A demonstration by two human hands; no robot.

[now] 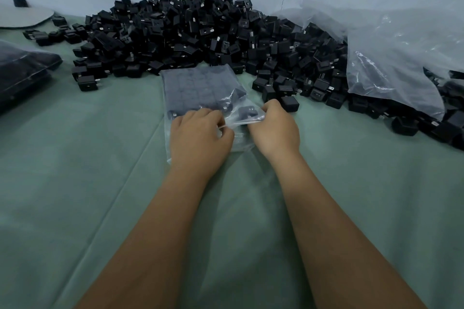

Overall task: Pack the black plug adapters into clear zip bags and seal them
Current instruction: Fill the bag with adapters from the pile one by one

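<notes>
Zip bag (198, 88) flat on the green bench (75, 183), middle of view, packed with neat rows of adapters, one loose adapter (247, 113) near the mouth. Left hand (200, 137) pinching the bag's open edge, right hand (275, 128) gripping the same edge just beside it. Huge heap of adapters (200, 32) right behind, touching the bag's far end. Big crumpled plastic sack (389, 52) off right, filled bags (22, 70) stacked far left.
</notes>
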